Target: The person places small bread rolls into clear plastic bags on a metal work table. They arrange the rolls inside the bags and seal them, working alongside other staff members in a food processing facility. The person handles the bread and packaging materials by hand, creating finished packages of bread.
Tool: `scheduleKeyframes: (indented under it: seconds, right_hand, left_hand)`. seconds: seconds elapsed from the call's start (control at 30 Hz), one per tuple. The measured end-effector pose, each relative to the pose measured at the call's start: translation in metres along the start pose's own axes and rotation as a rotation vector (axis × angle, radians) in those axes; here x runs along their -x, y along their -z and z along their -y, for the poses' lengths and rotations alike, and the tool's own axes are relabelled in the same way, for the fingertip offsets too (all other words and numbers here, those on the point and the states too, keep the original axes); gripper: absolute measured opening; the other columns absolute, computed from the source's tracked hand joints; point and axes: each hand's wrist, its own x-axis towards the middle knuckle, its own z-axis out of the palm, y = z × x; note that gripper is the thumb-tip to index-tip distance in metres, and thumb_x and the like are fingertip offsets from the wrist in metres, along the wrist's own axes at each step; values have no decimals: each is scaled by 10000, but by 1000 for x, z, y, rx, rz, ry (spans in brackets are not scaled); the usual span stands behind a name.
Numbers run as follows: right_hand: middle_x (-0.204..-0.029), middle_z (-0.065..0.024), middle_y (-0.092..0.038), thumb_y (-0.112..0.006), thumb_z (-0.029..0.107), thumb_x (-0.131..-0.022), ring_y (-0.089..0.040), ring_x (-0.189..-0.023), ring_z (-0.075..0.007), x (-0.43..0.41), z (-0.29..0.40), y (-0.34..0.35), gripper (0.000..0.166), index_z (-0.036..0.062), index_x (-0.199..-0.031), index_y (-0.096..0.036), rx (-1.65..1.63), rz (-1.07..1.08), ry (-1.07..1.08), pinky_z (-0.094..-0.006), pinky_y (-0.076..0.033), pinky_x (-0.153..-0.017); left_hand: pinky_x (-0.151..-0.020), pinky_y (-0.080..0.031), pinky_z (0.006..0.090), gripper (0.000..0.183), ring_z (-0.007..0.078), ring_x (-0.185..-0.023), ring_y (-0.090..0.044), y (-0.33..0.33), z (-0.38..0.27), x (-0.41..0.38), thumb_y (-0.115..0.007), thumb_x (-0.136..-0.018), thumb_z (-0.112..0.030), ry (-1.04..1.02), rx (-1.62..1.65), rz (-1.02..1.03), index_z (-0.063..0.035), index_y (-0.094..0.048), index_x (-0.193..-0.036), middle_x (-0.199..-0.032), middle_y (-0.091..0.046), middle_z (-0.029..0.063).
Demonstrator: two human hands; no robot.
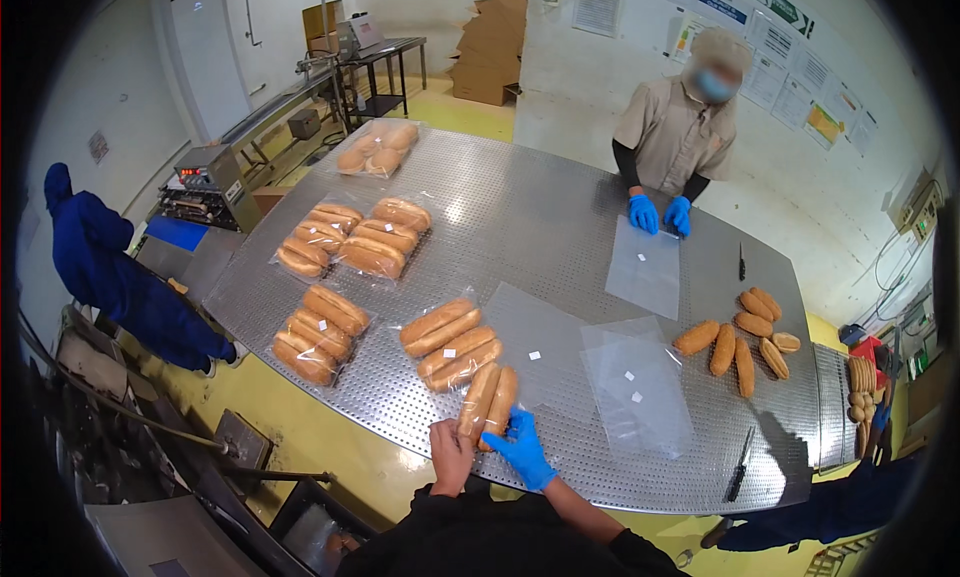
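Note:
My bare left hand [451, 455] is at the near edge of the perforated metal table [555, 442], at the lower end of a long split bread roll [489, 403]. My right hand [523, 449], in a blue glove, touches the right side of that roll, thumb at its lower end. Both hands hold the roll between them. It lies at the mouth of a clear plastic bag [450, 343] with more split rolls in it. Right of it, flat clear bags [637, 385] with small white labels lie on the table. Another bag of rolls [321, 335] lies to the left.
More bagged rolls [349, 235] and bagged round buns [377, 149] lie farther off. Loose rolls [724, 348] and two knives [739, 481] are at the right. Across the table a co-worker [675, 126] in blue gloves handles a flat bag [643, 265]. Another person [105, 254] stands left by a machine [214, 187].

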Motion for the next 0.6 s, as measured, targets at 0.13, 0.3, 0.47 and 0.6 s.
scheduleKeyframes:
  seconds: [0.13, 0.3, 0.47, 0.6]
  right_hand:
    - [-1041, -116, -511, -811, 309, -615, -522, -939, -244, 2, -12, 2, 562, 38, -994, -496, 599, 141, 278, -341, -441, -818]
    - [-928, -124, -511, -771, 343, -633, -522, -858, -296, -27, -9, -19, 459, 44, -889, -535, 684, 0, 282, -383, -441, -724]
    - [-862, -135, -502, -723, 344, -679, -537, -753, -298, -45, -14, -47, 387, 55, -861, -543, 780, -82, 253, -402, -449, -643]
    - [-816, -127, -528, -719, 344, -683, -552, -687, -308, -44, -16, -45, 355, 71, -850, -564, 761, -48, 308, -408, -445, -603]
  left_hand:
    - [-718, -426, 401, 148, 345, -804, -506, 8, 21, -4, -512, -776, -24, 63, 37, -19, 11, -502, -919, -869, -486, 176]
    - [-692, -433, 415, 194, 360, -807, -509, 18, 15, 9, -514, -748, 18, -182, -63, 145, -10, -525, -940, -833, -486, 172]
    - [-680, -441, 403, 189, 336, -795, -520, 19, 1, 1, -541, -727, -6, -219, -41, 112, -15, -526, -916, -851, -502, 155]
    - [-678, -439, 403, 205, 333, -796, -516, 19, 11, -2, -547, -721, -41, -129, -129, -34, -18, -494, -918, -869, -485, 147]
